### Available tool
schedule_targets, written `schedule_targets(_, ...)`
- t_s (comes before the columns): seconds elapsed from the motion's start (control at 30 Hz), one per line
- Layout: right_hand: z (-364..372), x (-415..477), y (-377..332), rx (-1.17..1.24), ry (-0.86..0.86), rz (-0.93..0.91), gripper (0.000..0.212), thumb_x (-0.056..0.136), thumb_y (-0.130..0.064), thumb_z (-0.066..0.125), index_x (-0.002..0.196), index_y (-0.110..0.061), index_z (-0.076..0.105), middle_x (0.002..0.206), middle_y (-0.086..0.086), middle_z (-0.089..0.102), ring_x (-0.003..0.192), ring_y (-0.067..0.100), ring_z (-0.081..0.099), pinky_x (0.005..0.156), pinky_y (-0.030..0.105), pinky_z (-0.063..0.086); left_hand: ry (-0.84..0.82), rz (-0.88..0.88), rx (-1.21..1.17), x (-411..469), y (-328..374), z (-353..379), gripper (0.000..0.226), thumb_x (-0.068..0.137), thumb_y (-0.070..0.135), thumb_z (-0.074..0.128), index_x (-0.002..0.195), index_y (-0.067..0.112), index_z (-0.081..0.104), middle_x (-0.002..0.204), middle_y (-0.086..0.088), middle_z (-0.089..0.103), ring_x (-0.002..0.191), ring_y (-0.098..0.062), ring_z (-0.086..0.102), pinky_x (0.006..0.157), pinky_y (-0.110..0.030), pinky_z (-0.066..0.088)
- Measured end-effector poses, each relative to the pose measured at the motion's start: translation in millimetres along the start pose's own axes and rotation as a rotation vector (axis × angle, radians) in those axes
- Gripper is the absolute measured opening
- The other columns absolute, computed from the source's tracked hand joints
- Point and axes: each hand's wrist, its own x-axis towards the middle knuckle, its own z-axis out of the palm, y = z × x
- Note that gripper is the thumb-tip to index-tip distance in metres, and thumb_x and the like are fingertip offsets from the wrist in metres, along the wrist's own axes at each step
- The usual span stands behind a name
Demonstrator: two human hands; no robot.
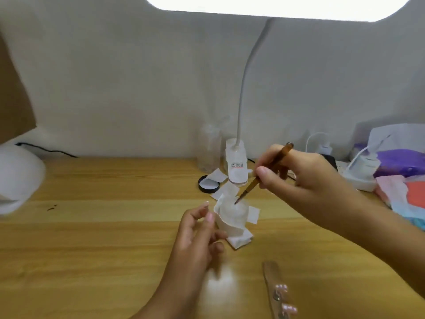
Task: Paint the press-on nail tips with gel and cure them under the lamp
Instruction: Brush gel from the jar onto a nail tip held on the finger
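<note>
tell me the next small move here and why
Probably lift the brush off the white wipe bundle and carry it down to the nail tips on the stick. The right hand pinches the brush with its bristles touching the bundle, so it looks wiped or loaded, while the tips lie untouched near the table edge.

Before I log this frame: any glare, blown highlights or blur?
Head view: the lamp head is blown out to white; its glare spots the table near the left hand, which is blurred; the white dome at the left edge is smeared; the brush in the right hand looks fairly sharp.
</note>
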Motion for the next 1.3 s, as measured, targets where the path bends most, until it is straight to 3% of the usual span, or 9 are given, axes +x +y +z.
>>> schedule_targets(0.17, 26, 23, -2, -0.193, -0.204, 0.061, 0.02, 0.096, -0.038, 0.047, 0.094, -0.023, 0.06, 0.079, -0.004, 0.065, 0.072, 0.015, 0.06, 0.069, 0.045, 0.052, -0.012, -0.001, -0.048, 3, -3, 2, 0.033, 0.068, 0.042, 0.061, 0.099, 0.031, 0.064, 0.085, 0.013, 0.074, 0.069, -0.01, 0.068, 0.054, -0.018, 0.051)
schedule_targets(0.27, 32, 27, 0, -0.192, -0.245, 0.095, 0.019, 0.098, -0.034, 0.048, 0.089, -0.02, 0.057, 0.076, 0.002, 0.065, 0.069, 0.023, 0.059, 0.068, 0.049, 0.051, 0.008, 0.032, -0.005, 1, -1, 3, 0.027, 0.062, 0.047, 0.064, 0.086, 0.038, 0.072, 0.118, 0.001, 0.061, 0.076, -0.007, 0.069, 0.059, -0.017, 0.052)
schedule_targets(0.37, 30, 26, 5, -0.11, -0.24, 0.151, 0.016, 0.097, -0.034, 0.05, 0.089, -0.025, 0.059, 0.079, 0.0, 0.067, 0.072, 0.02, 0.063, 0.072, 0.046, 0.054, 0.036, 0.02, -0.033, 1, 3, 4, 0.016, 0.066, 0.042, 0.063, 0.078, 0.041, 0.073, 0.129, -0.006, 0.053, 0.078, -0.007, 0.067, 0.061, -0.017, 0.052)
schedule_targets(0.53, 16, 6, 14, 0.141, -0.077, 0.139, 0.008, 0.093, -0.032, 0.056, 0.089, -0.032, 0.064, 0.084, -0.016, 0.07, 0.08, 0.001, 0.067, 0.072, 0.016, 0.052, 0.077, 0.001, -0.116, 3, 2, 4, 0.019, 0.076, 0.03, 0.062, 0.092, 0.025, 0.069, 0.121, -0.002, 0.056, 0.074, -0.01, 0.068, 0.058, -0.019, 0.053)
schedule_targets(0.7, 4, -18, 17, 0.253, 0.095, 0.098, 0.017, 0.096, -0.041, 0.053, 0.092, -0.031, 0.067, 0.091, -0.01, 0.071, 0.09, 0.012, 0.069, 0.079, 0.034, 0.058, 0.074, -0.001, -0.108, 4, -1, 2, 0.013, 0.084, 0.028, 0.061, 0.094, 0.028, 0.069, 0.122, -0.002, 0.057, 0.078, -0.013, 0.07, 0.061, -0.021, 0.054)
schedule_targets(0.87, 5, -41, 23, 0.363, 0.171, 0.134, 0.021, 0.087, -0.022, 0.055, 0.094, -0.037, 0.068, 0.1, -0.008, 0.07, 0.096, 0.009, 0.067, 0.082, 0.016, 0.052, 0.055, 0.019, -0.087, 4, -2, 3, 0.019, 0.089, 0.023, 0.059, 0.081, 0.035, 0.072, 0.125, -0.001, 0.055, 0.078, -0.01, 0.069, 0.062, -0.019, 0.053)
schedule_targets(1.0, 19, -56, 32, 0.544, 0.287, 0.24, 0.008, 0.089, -0.023, 0.066, 0.091, -0.027, 0.072, 0.098, -0.001, 0.072, 0.09, 0.01, 0.07, 0.076, 0.013, 0.053, 0.058, 0.008, -0.082, 4, 0, 3, 0.011, 0.084, 0.026, 0.062, 0.085, 0.031, 0.072, 0.125, -0.003, 0.057, 0.078, -0.011, 0.069, 0.062, -0.019, 0.053)
schedule_targets(1.07, 26, -63, 40, 0.61, 0.352, 0.312, 0.018, 0.082, -0.027, 0.058, 0.09, -0.024, 0.074, 0.097, 0.003, 0.073, 0.089, 0.014, 0.071, 0.076, 0.016, 0.054, 0.054, 0.005, -0.075, 3, 2, 4, 0.011, 0.072, 0.034, 0.064, 0.079, 0.034, 0.073, 0.124, -0.002, 0.057, 0.078, -0.011, 0.069, 0.062, -0.019, 0.053)
schedule_targets(1.3, 37, -69, 65, 0.85, 0.446, 0.452, 0.023, 0.082, -0.022, 0.055, 0.087, -0.019, 0.077, 0.091, 0.008, 0.073, 0.087, 0.021, 0.071, 0.076, 0.023, 0.057, 0.037, 0.015, -0.075, 6, -1, 1, 0.021, 0.057, 0.042, 0.067, 0.075, 0.037, 0.073, 0.088, 0.021, 0.071, 0.075, -0.009, 0.069, 0.059, -0.02, 0.054)
